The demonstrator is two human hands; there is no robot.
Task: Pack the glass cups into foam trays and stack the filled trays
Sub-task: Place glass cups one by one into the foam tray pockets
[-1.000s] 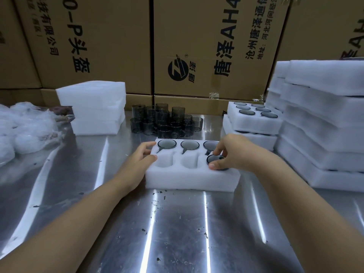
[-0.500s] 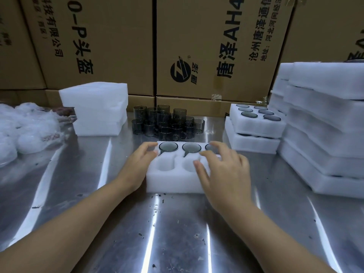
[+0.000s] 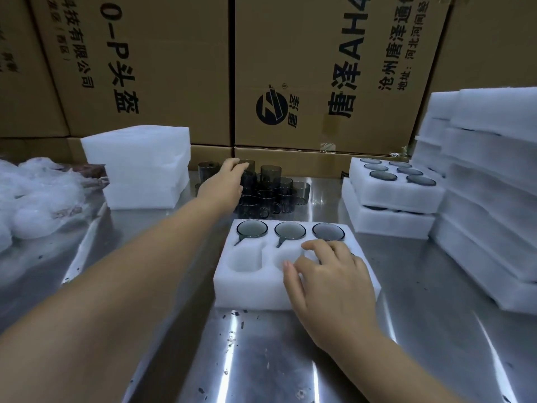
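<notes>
Steel table (image 3: 290, 359), boxes (image 3: 174, 68) behind. My left hand (image 3: 225, 184) is on the far cups (image 3: 276, 187), grip unclear. My right hand (image 3: 331, 277) lies flat-fingered on the tray (image 3: 247, 289).

Cardboard boxes (image 3: 174, 68); prob. plastic wrap (image 3: 35, 193), L.

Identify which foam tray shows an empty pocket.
The nearest tray, under the right hand: its front-left pocket is bare, whereas the tray on the right-hand stack shows only cups.

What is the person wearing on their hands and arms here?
The left hand and right hand are bare: no gloves, rings, watch or bracelets visible. No sleeve shows on the left forearm or the right forearm, right down to the frame's edge.
</notes>
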